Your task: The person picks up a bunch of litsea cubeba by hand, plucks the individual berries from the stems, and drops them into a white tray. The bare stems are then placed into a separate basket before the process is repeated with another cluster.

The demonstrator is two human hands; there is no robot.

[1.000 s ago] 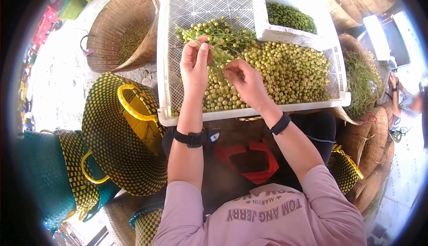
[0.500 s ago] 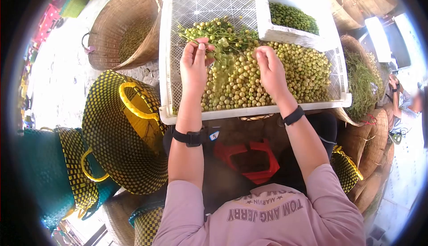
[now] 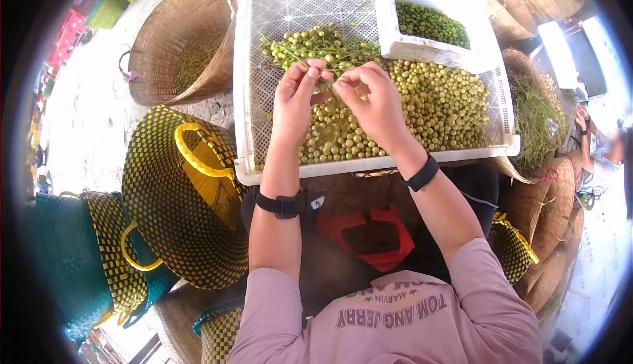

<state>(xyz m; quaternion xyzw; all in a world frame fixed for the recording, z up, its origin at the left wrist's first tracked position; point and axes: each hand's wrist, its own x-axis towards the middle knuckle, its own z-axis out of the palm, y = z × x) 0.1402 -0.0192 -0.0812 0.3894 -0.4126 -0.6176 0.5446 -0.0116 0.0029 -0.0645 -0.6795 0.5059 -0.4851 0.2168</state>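
Note:
My left hand (image 3: 297, 103) is closed in a pinch on a thin green stem (image 3: 328, 79) over the front of the leafy pile. Close beside it, my right hand (image 3: 374, 103) pinches at the same stem with thumb and forefinger; its fingertips partly hide what they grip. Behind both hands lies a heap of stemmed green berries (image 3: 316, 42). Loose round yellow-green berries (image 3: 445, 103) spread under and to the right of my hands. All this rests in a white perforated plastic crate (image 3: 343, 164).
A white foam box (image 3: 428, 55) of small dark green berries (image 3: 432, 24) stands in the crate's far right corner. Left are a wicker basket (image 3: 158, 41) and a black-yellow woven basket (image 3: 178, 232). Stems (image 3: 531, 126) fill a basket at right. A person's hand (image 3: 582, 117) shows far right.
My right hand has moved left from above the loose berries to meet my left hand. My left hand has shifted slightly right and turned inward, still holding a stem.

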